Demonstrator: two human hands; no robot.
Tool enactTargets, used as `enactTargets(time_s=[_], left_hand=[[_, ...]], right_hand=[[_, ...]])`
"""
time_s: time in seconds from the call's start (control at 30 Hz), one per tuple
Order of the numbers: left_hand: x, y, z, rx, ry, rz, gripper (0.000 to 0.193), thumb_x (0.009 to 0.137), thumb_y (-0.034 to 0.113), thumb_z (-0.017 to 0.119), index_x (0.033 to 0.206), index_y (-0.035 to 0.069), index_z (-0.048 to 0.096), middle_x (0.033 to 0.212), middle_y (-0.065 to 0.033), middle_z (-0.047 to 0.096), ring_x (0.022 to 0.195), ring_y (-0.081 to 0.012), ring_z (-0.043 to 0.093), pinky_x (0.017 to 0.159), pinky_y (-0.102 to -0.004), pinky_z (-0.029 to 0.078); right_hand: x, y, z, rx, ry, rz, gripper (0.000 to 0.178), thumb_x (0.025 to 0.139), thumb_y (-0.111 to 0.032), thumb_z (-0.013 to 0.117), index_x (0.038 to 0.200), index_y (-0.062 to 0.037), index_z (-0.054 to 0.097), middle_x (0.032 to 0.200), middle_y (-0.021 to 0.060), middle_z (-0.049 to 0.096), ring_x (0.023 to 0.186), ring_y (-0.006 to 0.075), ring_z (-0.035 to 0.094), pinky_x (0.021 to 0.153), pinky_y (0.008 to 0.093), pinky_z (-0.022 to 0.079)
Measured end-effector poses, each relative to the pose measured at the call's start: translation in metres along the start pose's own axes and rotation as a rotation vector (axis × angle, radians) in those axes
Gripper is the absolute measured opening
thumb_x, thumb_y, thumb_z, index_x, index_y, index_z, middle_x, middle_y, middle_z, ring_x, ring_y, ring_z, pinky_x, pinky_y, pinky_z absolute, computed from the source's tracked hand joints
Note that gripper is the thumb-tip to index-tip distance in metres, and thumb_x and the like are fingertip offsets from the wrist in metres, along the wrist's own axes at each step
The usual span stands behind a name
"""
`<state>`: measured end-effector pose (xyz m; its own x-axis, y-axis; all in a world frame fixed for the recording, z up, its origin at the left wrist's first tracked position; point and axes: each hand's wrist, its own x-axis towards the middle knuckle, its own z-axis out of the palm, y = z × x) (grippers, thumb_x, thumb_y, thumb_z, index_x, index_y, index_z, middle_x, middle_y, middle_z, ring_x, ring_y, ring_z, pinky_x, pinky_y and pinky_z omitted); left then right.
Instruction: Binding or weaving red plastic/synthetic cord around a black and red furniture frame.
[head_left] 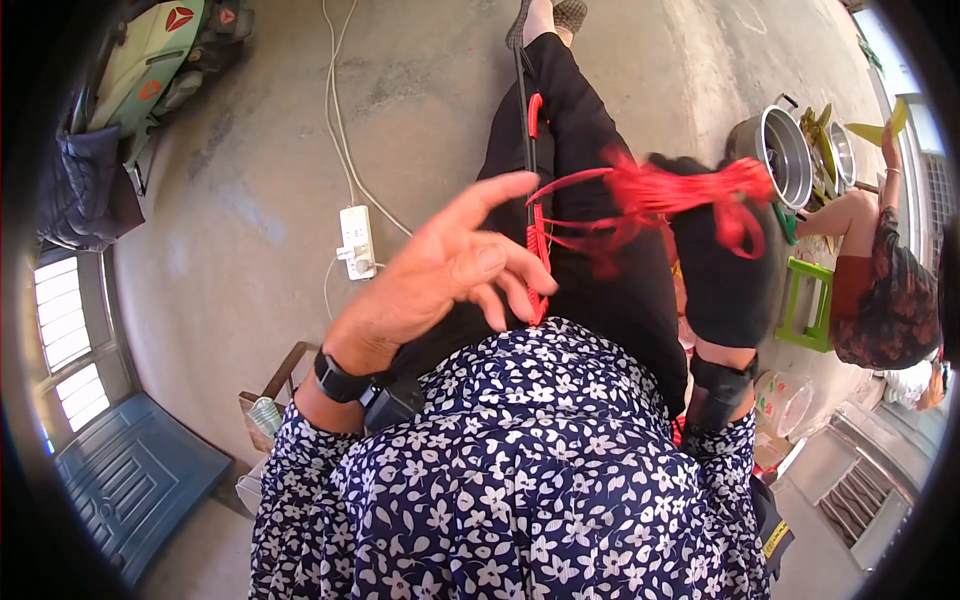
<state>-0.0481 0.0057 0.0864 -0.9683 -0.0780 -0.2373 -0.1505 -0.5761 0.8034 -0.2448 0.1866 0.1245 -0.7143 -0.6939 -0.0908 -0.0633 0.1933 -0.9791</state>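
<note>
A thin dark strip (530, 150) runs lengthwise along my black-trousered legs, from my feet to my lap. Red cord wrapping (538, 240) covers its near part, and a separate red section (535, 115) sits farther up it. My bare left hand (440, 265) hovers beside the wrapping, fingers spread, with the index fingertip close to the strip. A loose bundle of red cord (690, 190) is at my black-gloved right hand (725, 270), which is closed on it. Motion blurs both the bundle and that glove. Strands of the cord trail from the bundle to the strip.
A white power strip (357, 243) with cables lies on the floor at left. Toward the right stand a metal pot (785, 155), a green stool (805, 305) and a seated person (885, 290) handling long yellow-green leaves. A scooter (165, 70) is at far left.
</note>
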Motion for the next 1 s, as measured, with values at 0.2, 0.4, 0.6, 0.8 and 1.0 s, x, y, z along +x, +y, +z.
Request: enactTargets(time_s=[0.2,0.4,0.6,0.8,1.0], left_hand=[[0.031,-0.016,0.024,-0.712,-0.097,-0.003,0.073,0.098,0.055,0.044,0.148,0.003,0.029,0.141,-0.0261,0.045,0.129,-0.0364,0.048,0.088,-0.0389,0.055],[-0.008,-0.007,-0.026,-0.975,0.102,0.112,0.054,0.100,0.043,0.048,0.134,0.000,0.048,0.116,-0.0135,0.058,0.102,-0.0223,0.056,0.062,-0.0256,0.047],[-0.069,-0.014,-0.044,-0.587,0.390,0.026,0.046,0.101,0.032,0.048,0.132,-0.002,0.048,0.080,-0.0042,0.049,0.067,-0.0114,0.044,0.045,-0.0204,0.036],[-0.109,-0.019,-0.042,-0.062,0.499,-0.272,0.029,0.098,0.017,0.053,0.118,-0.004,0.057,0.062,0.0024,0.045,0.049,-0.0047,0.035,0.040,-0.0196,0.031],[-0.119,-0.026,-0.045,-0.130,0.227,-0.234,0.020,0.096,0.015,0.059,0.097,-0.004,0.063,0.065,-0.0018,0.053,0.048,-0.0047,0.039,0.040,-0.0191,0.032]], right_hand=[[-0.025,-0.024,-0.019,0.408,-0.052,-0.311,0.029,0.092,-0.015,0.058,0.117,-0.0019,0.063,0.109,0.0103,0.067,0.100,0.0192,0.064,0.086,0.0336,0.049],[-0.042,0.017,-0.035,0.215,0.021,-0.157,0.028,0.097,-0.014,0.051,0.119,-0.0013,0.063,0.110,0.0110,0.066,0.102,0.0187,0.063,0.088,0.0324,0.049],[-0.027,0.055,0.017,0.021,-0.243,0.307,0.027,0.100,-0.015,0.048,0.118,-0.0010,0.063,0.107,0.0106,0.066,0.099,0.0165,0.063,0.085,0.0292,0.049],[0.007,0.071,0.050,0.364,-0.706,0.838,0.023,0.096,-0.025,0.061,0.103,-0.0029,0.066,0.087,0.0046,0.068,0.076,0.0087,0.063,0.065,0.0204,0.048],[-0.007,0.079,0.060,0.348,-0.644,0.757,0.019,0.092,-0.024,0.064,0.097,-0.0058,0.066,0.075,-0.0052,0.058,0.061,0.0040,0.047,0.056,0.0225,0.038]])
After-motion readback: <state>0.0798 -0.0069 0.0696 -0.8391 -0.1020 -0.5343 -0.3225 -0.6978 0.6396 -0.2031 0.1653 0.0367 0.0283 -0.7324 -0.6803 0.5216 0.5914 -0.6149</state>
